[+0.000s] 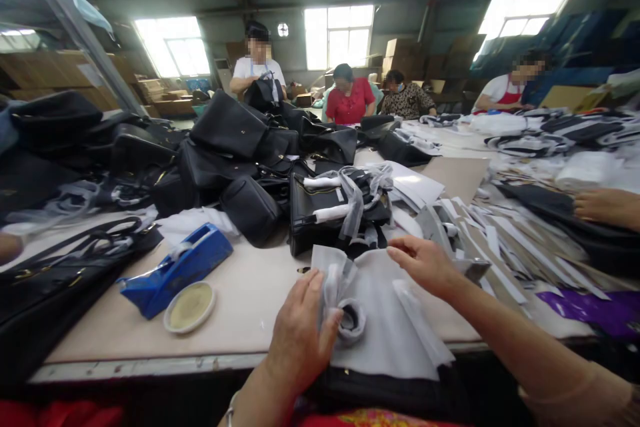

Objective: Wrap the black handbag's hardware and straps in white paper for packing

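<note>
My left hand (300,330) grips a rolled bundle of white wrapping sheet (350,320) at the table's near edge, thumb pressed against the roll. A larger white sheet (395,327) lies flat under it, over a black bag (380,397) at the table's front. My right hand (425,263) hovers just above the sheet's far edge, fingers loosely apart and holding nothing. Behind the sheet stands a black handbag (325,220) with white-wrapped handles.
A blue tape dispenser (175,270) and a round tin lid (190,307) sit to the left. Black bags (230,147) pile across the table. Cut paper strips (500,240) cover the right side. Another person's hand (607,207) rests at right; several workers stand at the far end.
</note>
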`<move>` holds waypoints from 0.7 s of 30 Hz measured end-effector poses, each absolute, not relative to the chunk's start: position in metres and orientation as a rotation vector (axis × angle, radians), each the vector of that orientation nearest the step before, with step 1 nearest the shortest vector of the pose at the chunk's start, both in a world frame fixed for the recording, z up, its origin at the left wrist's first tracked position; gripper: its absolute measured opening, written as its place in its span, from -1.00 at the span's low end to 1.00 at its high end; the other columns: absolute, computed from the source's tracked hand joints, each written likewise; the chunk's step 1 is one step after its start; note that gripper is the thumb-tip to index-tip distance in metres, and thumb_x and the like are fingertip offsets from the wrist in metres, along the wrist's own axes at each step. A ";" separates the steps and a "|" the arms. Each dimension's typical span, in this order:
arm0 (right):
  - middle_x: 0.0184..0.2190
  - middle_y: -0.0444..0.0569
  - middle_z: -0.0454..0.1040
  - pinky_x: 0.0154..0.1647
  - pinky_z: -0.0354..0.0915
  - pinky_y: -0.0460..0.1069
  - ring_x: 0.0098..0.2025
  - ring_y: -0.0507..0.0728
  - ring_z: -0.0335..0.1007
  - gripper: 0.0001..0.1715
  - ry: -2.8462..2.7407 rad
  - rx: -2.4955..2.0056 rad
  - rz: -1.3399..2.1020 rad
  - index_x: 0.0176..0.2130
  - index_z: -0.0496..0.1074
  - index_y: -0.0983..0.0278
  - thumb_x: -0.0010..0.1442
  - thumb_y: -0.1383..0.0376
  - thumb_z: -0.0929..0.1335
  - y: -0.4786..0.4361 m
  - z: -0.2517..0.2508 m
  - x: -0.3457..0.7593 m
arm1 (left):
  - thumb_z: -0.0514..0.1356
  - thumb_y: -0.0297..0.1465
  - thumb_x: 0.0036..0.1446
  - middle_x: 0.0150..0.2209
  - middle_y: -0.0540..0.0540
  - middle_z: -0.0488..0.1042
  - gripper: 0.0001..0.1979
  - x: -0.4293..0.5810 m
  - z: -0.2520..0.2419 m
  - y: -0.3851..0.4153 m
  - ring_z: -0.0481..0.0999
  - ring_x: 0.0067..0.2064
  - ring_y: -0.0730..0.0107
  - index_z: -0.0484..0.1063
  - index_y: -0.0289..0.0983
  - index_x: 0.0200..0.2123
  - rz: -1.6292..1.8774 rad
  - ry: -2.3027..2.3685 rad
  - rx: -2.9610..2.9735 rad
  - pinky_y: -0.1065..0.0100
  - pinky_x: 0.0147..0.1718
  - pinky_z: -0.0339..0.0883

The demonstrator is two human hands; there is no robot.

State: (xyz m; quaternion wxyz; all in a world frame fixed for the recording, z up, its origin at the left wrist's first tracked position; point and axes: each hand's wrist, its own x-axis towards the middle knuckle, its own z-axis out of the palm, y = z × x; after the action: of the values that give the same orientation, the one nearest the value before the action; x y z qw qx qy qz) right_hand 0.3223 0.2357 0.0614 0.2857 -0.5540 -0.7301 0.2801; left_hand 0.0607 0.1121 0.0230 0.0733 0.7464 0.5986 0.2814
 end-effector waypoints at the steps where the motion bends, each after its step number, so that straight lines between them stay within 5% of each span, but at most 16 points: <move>1: -0.29 0.00 0.59 -0.22 0.33 0.02 -0.27 0.18 0.48 -0.55 -1.913 -1.526 0.720 -0.17 0.55 0.28 0.17 0.02 0.31 0.231 0.055 0.336 | 0.11 -0.25 0.24 0.28 -0.34 0.24 -0.43 0.061 0.022 0.113 0.20 0.30 0.01 0.20 -0.36 0.26 0.732 1.748 2.323 0.01 0.25 0.14; 6: -0.33 0.04 0.59 -0.21 0.34 0.05 -0.29 0.22 0.49 -0.51 -1.739 -1.675 0.761 -0.18 0.56 0.32 0.14 0.02 0.29 0.207 0.010 0.383 | 0.06 -0.26 0.27 0.24 -0.20 0.34 -0.54 0.055 0.026 0.127 0.21 0.29 -0.11 0.34 -0.23 0.20 0.312 1.814 2.278 -0.19 0.22 0.10; 13: -0.35 0.03 0.57 -0.19 0.31 0.06 -0.26 0.24 0.47 -0.55 -1.653 -1.629 0.824 -0.29 0.55 0.31 0.18 0.04 0.26 0.200 -0.016 0.391 | 0.08 -0.26 0.26 -0.02 -0.27 0.52 -0.67 0.071 0.066 0.164 0.47 0.03 0.10 0.52 -0.31 -0.06 0.790 1.607 2.356 0.14 0.07 0.33; 21: -0.40 -0.02 0.54 -0.20 0.30 0.02 -0.29 0.19 0.44 -0.67 -1.684 -1.459 0.861 -0.33 0.53 0.32 0.14 0.16 0.29 0.233 -0.010 0.354 | 0.13 -0.30 0.19 -0.17 -0.26 0.59 -0.70 0.156 0.064 0.258 0.55 -0.09 0.12 0.57 -0.34 -0.16 0.549 1.542 2.112 0.25 -0.05 0.35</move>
State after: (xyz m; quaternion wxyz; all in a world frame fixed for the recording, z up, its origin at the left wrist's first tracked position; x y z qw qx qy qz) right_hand 0.3545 0.2331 -0.0104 0.3676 -0.5680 -0.6556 0.3354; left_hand 0.1558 0.2577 0.0643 0.2329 0.7688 0.5612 0.1997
